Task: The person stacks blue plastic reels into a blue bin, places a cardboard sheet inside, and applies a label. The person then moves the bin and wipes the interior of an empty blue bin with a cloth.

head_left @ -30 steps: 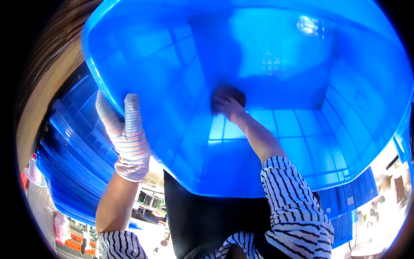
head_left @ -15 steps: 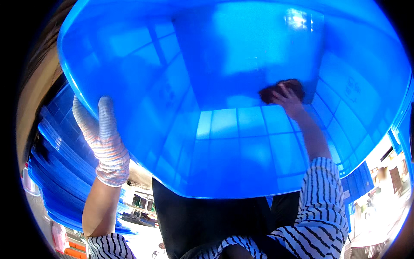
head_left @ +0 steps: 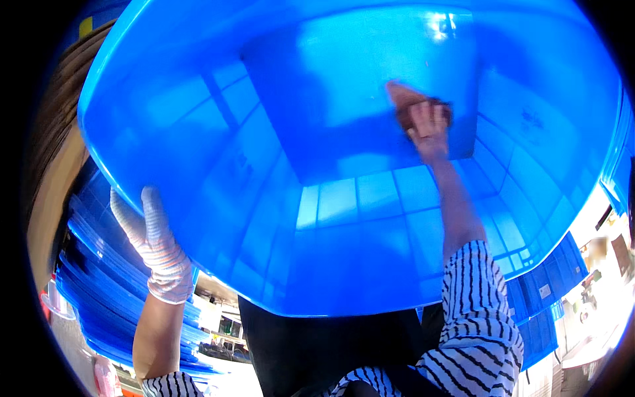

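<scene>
A big, glossy blue plastic tub [head_left: 357,271] fills most of the view, its open mouth tilted toward me. My left hand [head_left: 157,248], in a striped knit glove, grips the tub's left rim with the thumb on the inside wall; its other fingers are partly hidden behind the rim. Deep inside the tub, my bare right hand [head_left: 430,129] presses a dark reddish-brown cloth [head_left: 405,102] against the tub's flat bottom. Fingers lie over the cloth, and one corner of it sticks out to the upper left.
Stacked blue plastic tubs [head_left: 112,278] stand at my left, below the gloved hand. More blue plastic pieces [head_left: 546,304] are at the right. A brown, ridged surface [head_left: 56,152] runs along the far left edge. Something pink [head_left: 106,375] sits at the lower left.
My right hand has slid the cloth left and slightly farther up across the tub's bottom. The tub has shifted a little, its left rim lower, and my left hand has moved down with it.
</scene>
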`<state>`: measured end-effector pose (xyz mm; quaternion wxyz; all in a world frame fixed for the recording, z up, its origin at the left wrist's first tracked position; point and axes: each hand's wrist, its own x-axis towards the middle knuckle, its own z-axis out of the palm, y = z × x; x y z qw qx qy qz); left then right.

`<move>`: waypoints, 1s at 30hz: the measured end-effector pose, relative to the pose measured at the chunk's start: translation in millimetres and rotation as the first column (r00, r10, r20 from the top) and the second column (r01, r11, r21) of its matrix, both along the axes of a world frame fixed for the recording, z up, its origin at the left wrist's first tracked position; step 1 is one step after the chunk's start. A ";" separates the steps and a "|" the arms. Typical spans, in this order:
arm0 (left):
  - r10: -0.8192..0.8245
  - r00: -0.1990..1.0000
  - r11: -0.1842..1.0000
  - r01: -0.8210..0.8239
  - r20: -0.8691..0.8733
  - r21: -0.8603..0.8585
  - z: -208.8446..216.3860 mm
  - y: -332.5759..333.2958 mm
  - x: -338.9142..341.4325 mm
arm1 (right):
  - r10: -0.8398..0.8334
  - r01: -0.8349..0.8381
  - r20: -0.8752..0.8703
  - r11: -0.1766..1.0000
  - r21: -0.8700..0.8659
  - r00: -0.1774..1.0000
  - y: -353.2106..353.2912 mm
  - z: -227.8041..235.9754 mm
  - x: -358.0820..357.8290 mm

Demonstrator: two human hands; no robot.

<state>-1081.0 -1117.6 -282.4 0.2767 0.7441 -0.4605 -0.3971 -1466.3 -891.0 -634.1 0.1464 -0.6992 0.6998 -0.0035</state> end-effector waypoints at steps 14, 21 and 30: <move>-0.063 0.998 0.998 0.063 -0.030 0.006 -9.7 -5.7 -13.2 | 0.353 -0.377 0.315 0.926 0.019 0.881 -76.6 0.4 163.5; -0.062 0.998 0.998 0.062 0.007 -0.005 -8.1 -2.9 7.5 | -0.505 0.485 -0.228 0.863 -0.140 0.832 -56.6 -17.7 -74.4; 0.018 1.000 0.998 -0.018 -0.005 0.063 -4.4 -2.6 -10.1 | -0.102 0.250 0.485 0.935 -0.251 0.868 -128.9 -6.7 178.0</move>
